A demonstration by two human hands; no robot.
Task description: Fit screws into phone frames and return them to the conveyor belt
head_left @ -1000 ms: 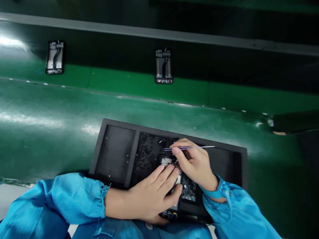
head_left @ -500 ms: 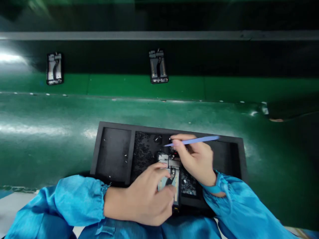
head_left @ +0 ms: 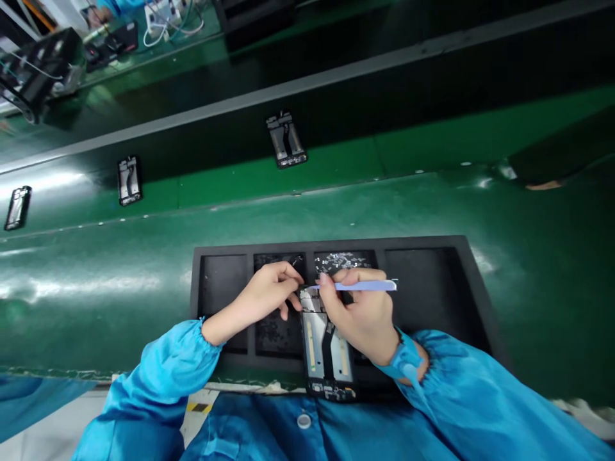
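Note:
An opened phone [head_left: 314, 336], its metal plates and dark ribbon cable bared, lies over the near part of a black compartment tray [head_left: 327, 245]. My left hand [head_left: 262, 296] is at the phone's upper left corner, fingers bent and pressed against its edge; the exact contact is partly hidden. In my right hand [head_left: 365, 314] is a pair of lilac tweezers [head_left: 368, 285], held nearly level between thumb and fingers. Their tip points left and reaches the top end of the phone, near my left fingertips. Whether the tip grips a small part I cannot tell.
Small silvery parts [head_left: 342, 260] lie in a middle tray compartment, dark bits in the one left of it. Beyond, along the green bench, lie more opened phones [head_left: 287, 139], [head_left: 129, 180], [head_left: 18, 208]. At the far left, a person's hand [head_left: 98, 16] shows near cables and equipment.
My left hand has moved off the phone's middle to its upper left corner. The tweezers' tip has come down to the phone's top end. My view has tilted and shows more on the left.

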